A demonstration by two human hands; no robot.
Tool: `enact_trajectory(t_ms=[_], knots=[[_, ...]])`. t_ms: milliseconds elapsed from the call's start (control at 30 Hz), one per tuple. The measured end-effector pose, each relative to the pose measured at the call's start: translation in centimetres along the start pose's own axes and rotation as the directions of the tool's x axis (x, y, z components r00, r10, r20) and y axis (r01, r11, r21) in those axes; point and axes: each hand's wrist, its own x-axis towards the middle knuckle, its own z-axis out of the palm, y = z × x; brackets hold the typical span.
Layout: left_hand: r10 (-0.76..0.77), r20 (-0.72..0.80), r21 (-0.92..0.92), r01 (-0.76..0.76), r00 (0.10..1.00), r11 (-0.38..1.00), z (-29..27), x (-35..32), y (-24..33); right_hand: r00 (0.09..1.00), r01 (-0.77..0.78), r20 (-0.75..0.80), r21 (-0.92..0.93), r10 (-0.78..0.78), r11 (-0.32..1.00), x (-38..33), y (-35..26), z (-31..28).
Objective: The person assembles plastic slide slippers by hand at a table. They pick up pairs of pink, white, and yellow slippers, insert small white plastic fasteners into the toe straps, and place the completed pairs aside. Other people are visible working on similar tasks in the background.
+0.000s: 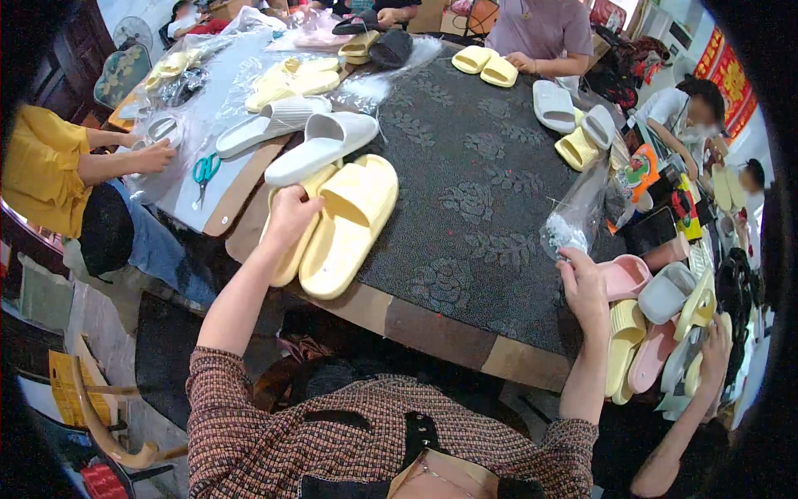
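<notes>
And here is my left hand [293,218], thumb and fingers clamped on the left shoe of a pair of pale yellow, thick-soled moulded slide slippers [353,249], right where its inner side meets its mate! The pair sits over the brown near edge of the big table with the black, flower-embossed cover [465,200], left of the middle, heels toward me; whether it rests there or hangs just above, I cannot tell. A pale grey moulded slide [328,148] lies just beyond the toes.

Over at the right edge, near the near corner, my right hand [584,287] has thumb and forefinger pinched together on a crumpled clear plastic bag [575,220], a smooth pink slide [625,277] just beside my knuckles.

Now, the handling: these slippers look like foam, so I'd call them light, springy and hard to damage, perhaps a touch slick. Best grip is the strap or the inner sides, squeezing both together. The bag looks thin, slippery and easily torn, so take it by the rim, gently
</notes>
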Motion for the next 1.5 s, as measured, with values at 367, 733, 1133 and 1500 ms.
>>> enact_trajectory(t_ms=[367, 733, 1133, 1500], knots=[[-0.019, 0.242, -0.581, 0.161, 0.97, 0.798, 0.3, -5.5, 8.2, 0.987, 0.071, 0.122, 0.266, -0.107, 0.961, -0.1, -4.5, -0.6], [0.139, 0.415, -0.385, 0.034, 0.899, 0.922, 8.3, -11.1, 12.4, 0.992, -0.086, 0.128, 0.622, 0.007, 0.778, 0.6, -4.7, 1.0], [0.317, 0.61, -0.129, -0.303, 0.727, 0.944, 9.9, -11.3, 9.9, 0.98, 0.181, 0.04, 0.213, -0.193, 0.96, 3.8, -4.4, 4.0], [0.438, 0.346, -0.289, -0.35, 0.83, 0.891, 7.7, -10.4, 11.2, 0.945, 0.058, 0.318, 0.05, -0.071, 0.997, 9.5, -5.7, 9.9]])
